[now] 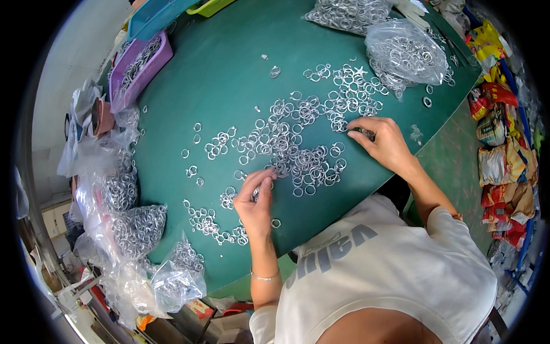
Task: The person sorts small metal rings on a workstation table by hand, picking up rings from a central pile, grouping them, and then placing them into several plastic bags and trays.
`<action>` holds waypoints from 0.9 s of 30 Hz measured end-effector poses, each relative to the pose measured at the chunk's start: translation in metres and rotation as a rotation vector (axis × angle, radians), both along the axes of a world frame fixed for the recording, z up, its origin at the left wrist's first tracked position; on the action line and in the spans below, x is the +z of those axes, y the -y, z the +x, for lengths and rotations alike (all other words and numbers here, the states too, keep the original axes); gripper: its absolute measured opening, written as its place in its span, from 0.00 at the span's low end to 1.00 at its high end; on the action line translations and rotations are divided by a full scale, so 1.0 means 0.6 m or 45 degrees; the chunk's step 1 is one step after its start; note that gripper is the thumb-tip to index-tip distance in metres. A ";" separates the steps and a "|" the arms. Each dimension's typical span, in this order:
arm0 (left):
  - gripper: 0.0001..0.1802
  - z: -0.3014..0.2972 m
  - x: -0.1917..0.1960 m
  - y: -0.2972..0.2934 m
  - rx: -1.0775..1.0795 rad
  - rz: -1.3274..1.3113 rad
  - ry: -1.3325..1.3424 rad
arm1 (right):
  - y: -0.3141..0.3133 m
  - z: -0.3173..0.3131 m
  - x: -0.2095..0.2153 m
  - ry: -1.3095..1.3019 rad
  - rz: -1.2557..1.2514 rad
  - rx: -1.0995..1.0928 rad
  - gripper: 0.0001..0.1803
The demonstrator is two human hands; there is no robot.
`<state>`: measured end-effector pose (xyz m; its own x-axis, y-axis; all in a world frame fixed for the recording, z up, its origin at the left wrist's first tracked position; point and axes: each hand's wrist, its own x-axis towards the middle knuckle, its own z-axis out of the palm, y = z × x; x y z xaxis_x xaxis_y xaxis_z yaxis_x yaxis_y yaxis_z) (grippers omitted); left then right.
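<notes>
Many small silver metal rings [309, 163], some with little tabs, lie loose in heaps across the green table [217, 69]. At the near edge of the main heap, my left hand [255, 203] is closed, thumb and fingertips pinched at a metal ring; more rings show beside its palm. My right hand [384, 140] is at the right side of the heap, its fingers curled round small metal pieces that look like rings, darkened by shadow. Its fingertips nearly reach rings lying on the table. A looser cluster of rings [203, 221] spreads to the left of my left hand.
A purple basket [163, 54] with metal parts stands at the far left, below a blue bin [152, 20]. Clear bags of rings [137, 229] line the left edge; another filled bag [407, 51] lies at the far right. Colourful packets [495, 166] hang beyond the table on the right.
</notes>
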<state>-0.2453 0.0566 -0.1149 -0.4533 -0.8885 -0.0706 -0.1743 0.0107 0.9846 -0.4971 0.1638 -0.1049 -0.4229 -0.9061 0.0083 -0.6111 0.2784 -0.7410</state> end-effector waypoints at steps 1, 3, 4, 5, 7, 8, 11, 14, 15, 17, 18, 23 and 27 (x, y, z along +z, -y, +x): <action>0.12 0.003 0.007 0.001 0.065 0.279 -0.136 | 0.005 0.005 0.000 0.031 -0.014 0.023 0.08; 0.13 -0.004 0.013 -0.006 0.184 0.498 -0.275 | 0.011 0.020 -0.010 0.028 -0.077 0.088 0.08; 0.13 -0.004 0.015 -0.007 0.193 0.575 -0.296 | 0.015 0.028 -0.012 0.027 -0.107 0.124 0.09; 0.13 -0.003 0.018 -0.006 0.203 0.652 -0.318 | 0.019 0.034 -0.010 0.004 -0.107 0.165 0.10; 0.13 0.003 0.013 -0.004 0.171 0.710 -0.361 | 0.026 0.048 -0.005 0.083 -0.055 0.215 0.10; 0.13 0.006 0.013 -0.005 0.175 0.713 -0.350 | 0.031 0.057 -0.004 0.123 -0.030 0.245 0.10; 0.13 0.008 0.013 -0.014 0.177 0.721 -0.347 | 0.042 0.093 0.000 0.266 -0.109 0.350 0.11; 0.13 0.004 0.020 -0.023 0.188 0.804 -0.467 | 0.057 0.132 0.013 0.701 0.085 0.443 0.12; 0.14 0.007 0.015 -0.025 0.163 0.874 -0.577 | 0.061 0.146 0.000 0.886 0.034 0.503 0.14; 0.13 0.010 0.017 -0.033 0.154 0.955 -0.684 | 0.066 0.163 0.005 1.123 0.212 0.486 0.15; 0.12 0.012 0.019 -0.036 0.147 0.994 -0.737 | 0.069 0.169 0.007 1.239 0.304 0.473 0.15; 0.12 0.016 0.024 -0.046 0.159 1.030 -0.825 | 0.072 0.175 0.010 1.212 0.228 0.466 0.12; 0.14 0.014 0.028 -0.055 0.274 0.893 -0.755 | 0.071 0.175 0.020 1.283 0.202 0.461 0.09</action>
<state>-0.2371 0.0898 -0.0982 -0.4178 -0.7997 -0.4311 0.4281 -0.5918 0.6830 -0.3923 0.1213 -0.0927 0.1233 -0.9386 -0.3222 0.1938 0.3412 -0.9198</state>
